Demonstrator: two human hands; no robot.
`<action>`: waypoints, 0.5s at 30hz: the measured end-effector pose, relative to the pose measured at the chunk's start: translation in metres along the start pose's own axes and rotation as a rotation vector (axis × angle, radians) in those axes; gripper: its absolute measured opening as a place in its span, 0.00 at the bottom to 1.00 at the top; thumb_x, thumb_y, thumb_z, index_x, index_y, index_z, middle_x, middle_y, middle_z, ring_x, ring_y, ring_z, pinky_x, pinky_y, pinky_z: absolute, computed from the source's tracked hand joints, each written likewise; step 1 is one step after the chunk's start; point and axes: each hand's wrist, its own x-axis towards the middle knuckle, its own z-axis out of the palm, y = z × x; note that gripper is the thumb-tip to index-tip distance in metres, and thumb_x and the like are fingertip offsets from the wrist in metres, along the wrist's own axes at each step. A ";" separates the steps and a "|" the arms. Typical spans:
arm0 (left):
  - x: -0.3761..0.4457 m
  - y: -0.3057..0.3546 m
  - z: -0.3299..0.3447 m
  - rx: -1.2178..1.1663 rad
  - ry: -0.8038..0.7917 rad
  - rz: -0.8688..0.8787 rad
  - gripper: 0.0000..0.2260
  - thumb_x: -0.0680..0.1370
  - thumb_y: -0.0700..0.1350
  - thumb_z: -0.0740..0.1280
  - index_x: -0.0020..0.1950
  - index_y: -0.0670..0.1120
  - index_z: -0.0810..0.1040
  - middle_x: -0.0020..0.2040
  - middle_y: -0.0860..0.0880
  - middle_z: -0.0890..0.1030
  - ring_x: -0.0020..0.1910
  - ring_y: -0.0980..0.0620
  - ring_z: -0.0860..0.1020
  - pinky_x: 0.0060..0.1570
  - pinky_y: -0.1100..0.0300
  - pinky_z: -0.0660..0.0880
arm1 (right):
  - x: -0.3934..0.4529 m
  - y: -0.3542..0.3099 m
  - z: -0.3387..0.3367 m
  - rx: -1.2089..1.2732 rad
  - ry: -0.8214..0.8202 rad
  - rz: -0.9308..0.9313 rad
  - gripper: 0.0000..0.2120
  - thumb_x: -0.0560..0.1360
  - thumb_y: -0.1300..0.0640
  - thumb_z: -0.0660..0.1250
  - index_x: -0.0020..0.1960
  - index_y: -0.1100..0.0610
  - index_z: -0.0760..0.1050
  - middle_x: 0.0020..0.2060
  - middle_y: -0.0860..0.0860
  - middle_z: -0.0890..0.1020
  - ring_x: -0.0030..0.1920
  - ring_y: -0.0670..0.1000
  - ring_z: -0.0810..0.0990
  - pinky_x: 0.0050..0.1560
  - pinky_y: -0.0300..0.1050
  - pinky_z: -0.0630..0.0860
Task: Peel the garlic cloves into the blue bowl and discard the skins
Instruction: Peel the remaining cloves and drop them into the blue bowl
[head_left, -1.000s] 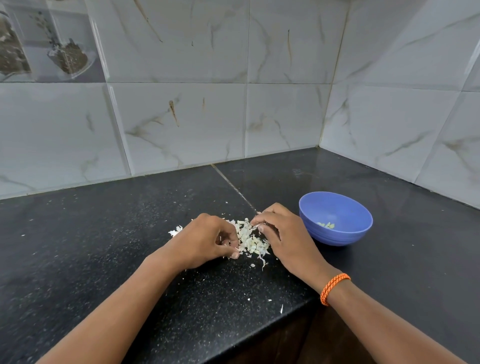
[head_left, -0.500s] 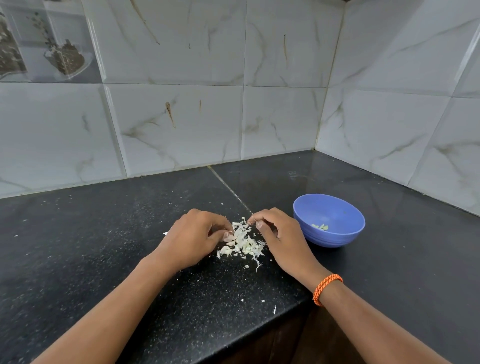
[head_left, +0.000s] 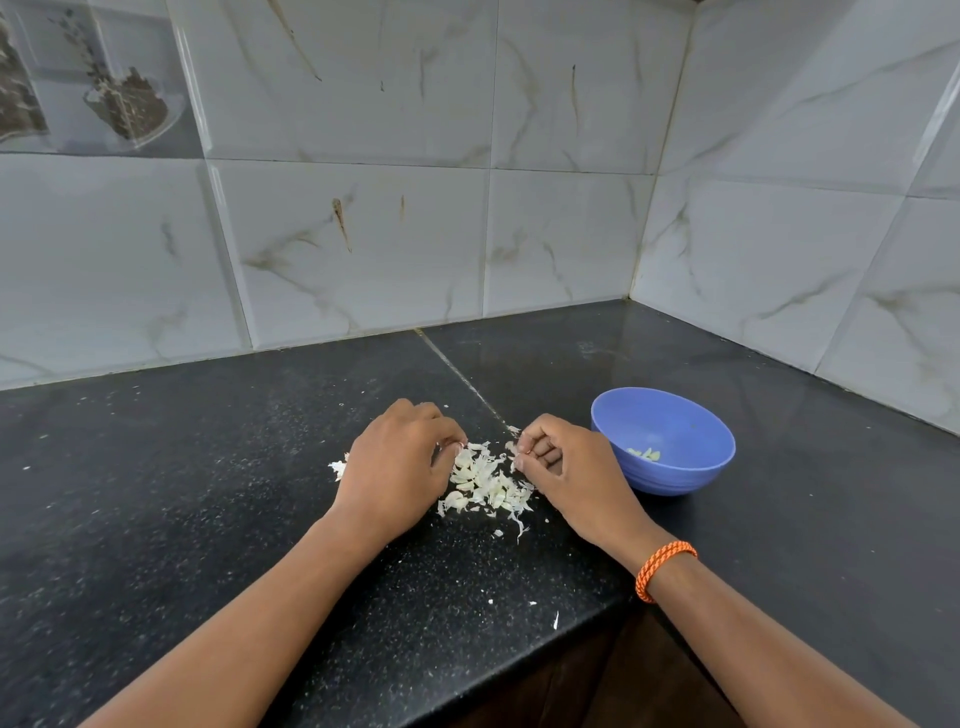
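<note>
From the head camera, a black speckled countertop (head_left: 208, 493) runs into a corner of pale marbled wall tiles (head_left: 363, 234). Near the middle of the counter lies a loose pile of garlic skins (head_left: 485, 480), white and flaky, with a few stray flecks scattered toward the front edge. The left hand (head_left: 397, 467) sits on the left side of the pile, knuckles up, fingers curled down with the tips at the edge of the skins; whether it pinches anything under those fingertips cannot be told. A small white scrap pokes out from beneath its outer side. The right hand (head_left: 566, 467) rests on the right side of the pile, fingers curled inward toward the palm, thumb and forefinger tips meeting at a bit of skin at the pile's upper right; the grasp looks like a pinch on that scrap, though the piece is tiny. An orange braided wristband (head_left: 662, 569) circles the right wrist. Just beside the right hand, to its right, stands the blue bowl (head_left: 670, 467), upright on the counter, with a few peeled garlic cloves (head_left: 645, 454) lying at its bottom. Both forearms reach in from the bottom of the view
</note>
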 end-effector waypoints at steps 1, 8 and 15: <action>0.000 0.000 0.001 0.001 0.003 0.009 0.05 0.82 0.47 0.72 0.54 0.55 0.87 0.47 0.59 0.82 0.50 0.53 0.74 0.44 0.57 0.69 | 0.000 0.000 -0.001 0.002 0.007 0.001 0.05 0.79 0.61 0.75 0.49 0.51 0.82 0.40 0.45 0.84 0.41 0.45 0.83 0.41 0.34 0.78; 0.001 0.000 0.001 -0.004 -0.006 0.022 0.04 0.82 0.50 0.72 0.55 0.57 0.86 0.45 0.59 0.82 0.49 0.54 0.76 0.45 0.58 0.70 | 0.006 0.002 -0.004 -0.187 -0.037 -0.024 0.05 0.79 0.57 0.76 0.46 0.48 0.87 0.39 0.42 0.86 0.42 0.43 0.82 0.44 0.39 0.78; 0.005 -0.004 0.001 -0.092 -0.014 -0.045 0.01 0.82 0.50 0.73 0.51 0.56 0.85 0.45 0.59 0.83 0.42 0.55 0.80 0.44 0.51 0.80 | 0.022 -0.020 -0.017 -0.357 0.074 -0.249 0.08 0.83 0.59 0.69 0.46 0.51 0.81 0.46 0.44 0.77 0.44 0.46 0.76 0.41 0.46 0.73</action>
